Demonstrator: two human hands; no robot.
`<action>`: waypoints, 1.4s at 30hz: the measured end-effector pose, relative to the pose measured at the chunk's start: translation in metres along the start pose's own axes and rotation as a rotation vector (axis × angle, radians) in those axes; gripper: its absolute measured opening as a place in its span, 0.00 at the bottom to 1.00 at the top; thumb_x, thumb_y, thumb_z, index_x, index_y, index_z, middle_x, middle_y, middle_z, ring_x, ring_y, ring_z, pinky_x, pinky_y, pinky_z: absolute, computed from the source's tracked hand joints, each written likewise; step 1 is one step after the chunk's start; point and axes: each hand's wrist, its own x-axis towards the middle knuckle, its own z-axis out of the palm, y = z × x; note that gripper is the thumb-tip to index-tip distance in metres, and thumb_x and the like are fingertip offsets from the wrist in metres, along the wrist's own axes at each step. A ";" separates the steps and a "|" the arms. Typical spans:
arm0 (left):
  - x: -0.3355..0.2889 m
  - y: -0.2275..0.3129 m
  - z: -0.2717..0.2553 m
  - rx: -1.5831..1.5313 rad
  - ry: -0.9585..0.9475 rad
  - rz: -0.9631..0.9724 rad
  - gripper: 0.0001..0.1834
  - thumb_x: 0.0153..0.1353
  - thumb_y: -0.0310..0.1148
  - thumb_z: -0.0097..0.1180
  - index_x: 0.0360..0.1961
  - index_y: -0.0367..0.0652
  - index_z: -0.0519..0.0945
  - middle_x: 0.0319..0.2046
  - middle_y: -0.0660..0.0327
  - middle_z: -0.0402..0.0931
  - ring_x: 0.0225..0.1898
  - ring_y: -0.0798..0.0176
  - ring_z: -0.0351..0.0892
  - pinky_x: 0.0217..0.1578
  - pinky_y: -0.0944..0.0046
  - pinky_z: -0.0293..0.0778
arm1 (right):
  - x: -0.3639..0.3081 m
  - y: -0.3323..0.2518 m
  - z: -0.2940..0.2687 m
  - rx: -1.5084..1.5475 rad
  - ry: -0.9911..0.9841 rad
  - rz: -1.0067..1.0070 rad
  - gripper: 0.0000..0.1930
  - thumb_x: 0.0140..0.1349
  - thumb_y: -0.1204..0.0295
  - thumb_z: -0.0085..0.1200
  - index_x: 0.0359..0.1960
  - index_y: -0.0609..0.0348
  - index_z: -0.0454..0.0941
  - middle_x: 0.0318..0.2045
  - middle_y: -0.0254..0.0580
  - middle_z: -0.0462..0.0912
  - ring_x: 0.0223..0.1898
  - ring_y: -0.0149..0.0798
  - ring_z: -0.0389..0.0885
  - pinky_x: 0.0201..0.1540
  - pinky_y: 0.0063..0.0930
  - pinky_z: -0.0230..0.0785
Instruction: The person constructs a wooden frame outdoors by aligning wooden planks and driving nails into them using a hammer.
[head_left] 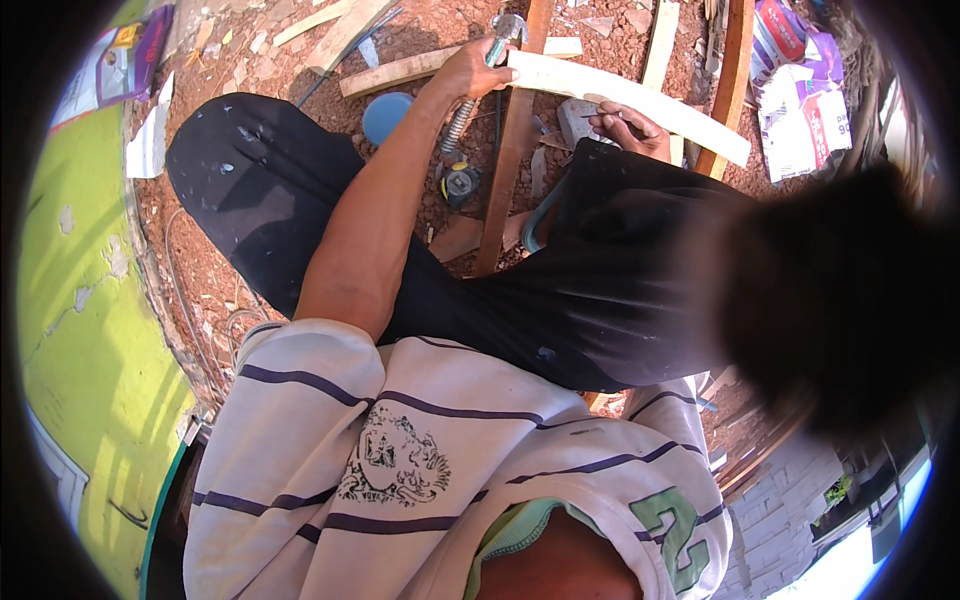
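Timber strip (630, 100) looks light, stiff, best held at its 2 ends; left hand (468, 74) grips a metal-headed tool (494, 52), thumb at strip's end; right hand (642, 135) curls beside it, hold unclear.

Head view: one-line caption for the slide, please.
Left hand gripping a metal-headed tool at one end of a pale wooden strip, right hand by its lower edge, tape measure on reddish ground.

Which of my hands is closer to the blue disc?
Left. Your left hand is ahead and right of the blue disc, touching the board; your right hand is much farther right, beside the board.
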 end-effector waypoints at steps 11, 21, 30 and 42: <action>-0.001 0.004 0.004 0.048 0.063 -0.039 0.30 0.62 0.37 0.67 0.63 0.40 0.72 0.46 0.53 0.83 0.43 0.61 0.86 0.43 0.60 0.82 | 0.053 -0.030 0.037 -0.232 -0.161 -0.182 0.11 0.68 0.71 0.60 0.47 0.64 0.85 0.41 0.39 0.88 0.43 0.30 0.83 0.48 0.24 0.75; -0.005 0.008 0.005 -0.029 0.060 -0.058 0.30 0.62 0.37 0.67 0.62 0.39 0.73 0.45 0.53 0.83 0.44 0.61 0.87 0.43 0.61 0.82 | 0.075 -0.020 0.050 -0.426 -0.151 -0.322 0.11 0.67 0.67 0.60 0.46 0.59 0.86 0.41 0.38 0.88 0.42 0.31 0.83 0.50 0.26 0.74; -0.016 0.011 0.006 0.026 0.192 -0.089 0.33 0.60 0.39 0.69 0.63 0.38 0.73 0.48 0.49 0.82 0.50 0.59 0.84 0.47 0.56 0.81 | 0.073 -0.011 0.059 -0.397 -0.144 -0.338 0.12 0.67 0.66 0.60 0.47 0.58 0.85 0.40 0.37 0.88 0.43 0.31 0.83 0.50 0.26 0.74; -0.025 0.012 0.002 -0.140 0.103 -0.191 0.38 0.59 0.35 0.69 0.68 0.38 0.64 0.56 0.52 0.75 0.50 0.59 0.83 0.54 0.59 0.79 | 0.079 0.007 0.072 -0.344 -0.109 -0.498 0.12 0.68 0.65 0.57 0.46 0.58 0.85 0.42 0.45 0.87 0.42 0.44 0.86 0.48 0.33 0.76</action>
